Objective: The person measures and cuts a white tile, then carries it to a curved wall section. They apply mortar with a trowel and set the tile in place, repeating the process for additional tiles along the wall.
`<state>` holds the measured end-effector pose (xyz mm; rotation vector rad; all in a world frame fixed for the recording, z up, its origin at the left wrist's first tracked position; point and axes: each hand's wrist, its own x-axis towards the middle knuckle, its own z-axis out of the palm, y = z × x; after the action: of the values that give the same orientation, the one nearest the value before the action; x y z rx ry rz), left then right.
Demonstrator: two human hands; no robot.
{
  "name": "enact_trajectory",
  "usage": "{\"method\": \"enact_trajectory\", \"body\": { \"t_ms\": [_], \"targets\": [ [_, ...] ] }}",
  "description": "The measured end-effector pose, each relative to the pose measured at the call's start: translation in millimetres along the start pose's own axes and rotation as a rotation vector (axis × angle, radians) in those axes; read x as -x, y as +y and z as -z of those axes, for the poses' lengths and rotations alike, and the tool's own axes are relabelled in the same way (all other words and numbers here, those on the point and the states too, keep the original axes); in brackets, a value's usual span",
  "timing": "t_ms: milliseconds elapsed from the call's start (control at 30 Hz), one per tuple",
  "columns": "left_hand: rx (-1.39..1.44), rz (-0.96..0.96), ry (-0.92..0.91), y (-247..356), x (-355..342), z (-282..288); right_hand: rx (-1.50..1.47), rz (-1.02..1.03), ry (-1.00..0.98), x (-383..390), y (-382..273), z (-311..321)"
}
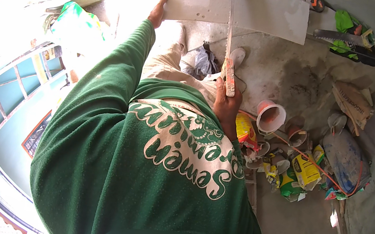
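Note:
A pale grey, flat board stretches across the far side in front of me. My left hand holds its left edge, with part of the fingers hidden. My right hand is wrapped round the worn orange-and-cream handle of a hand saw. The saw's long, narrow blade points away from me and crosses the board near its middle. Whether the teeth have gone through the board there, I cannot make out. My shoes show below the board, with a dark plastic bag between them.
A white-rimmed bucket, crumpled yellow packets and a stained grey-blue sack lie to the right, an orange hose among them. Beyond are torn brown paper, another saw and a tape measure. Wooden framing stands left.

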<state>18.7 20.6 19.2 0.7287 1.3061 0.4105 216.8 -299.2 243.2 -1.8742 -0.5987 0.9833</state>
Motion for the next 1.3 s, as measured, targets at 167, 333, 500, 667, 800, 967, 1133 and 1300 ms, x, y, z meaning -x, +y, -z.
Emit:
{"method": "enact_trajectory", "body": {
  "t_ms": [167, 333, 500, 667, 800, 967, 1133, 1300],
  "targets": [
    [-0.031, -0.019, 0.015, 5.3, 6.3, -4.9, 0.009, -0.001, 0.004, 1.4, 7.4, -0.5],
    [-0.047, -0.012, 0.024, 1.4, 3.0, -1.3, 0.018, -0.007, 0.004, 0.8, 2.3, -0.9],
    [-0.035, 0.038, 0.023, -14.8, -21.8, 14.8, 0.039, -0.035, -0.005, 1.5, 1.0, -2.0],
    [0.022, -0.088, -0.021, -28.8, -31.6, 20.3, 0.021, -0.045, 0.009, 2.6, 2.6, -6.0],
    [-0.058, -0.084, -0.036, -36.5, -40.4, 23.8, 0.038, -0.027, 0.013, 2.8, 2.9, -6.2],
    [-0.255, -0.103, -0.027, -31.1, -42.7, 15.4, -0.174, -0.19, -0.011, 3.4, 0.4, 0.1],
    [-0.32, -0.069, -0.006, -14.7, -33.6, 8.1, -0.03, -0.087, 0.027, -2.3, -8.2, 0.5],
    [-0.325, 0.073, 0.003, 22.6, -3.3, -3.7, 0.238, -0.04, 0.043, 16.4, 3.3, 13.4]
  ]
}}
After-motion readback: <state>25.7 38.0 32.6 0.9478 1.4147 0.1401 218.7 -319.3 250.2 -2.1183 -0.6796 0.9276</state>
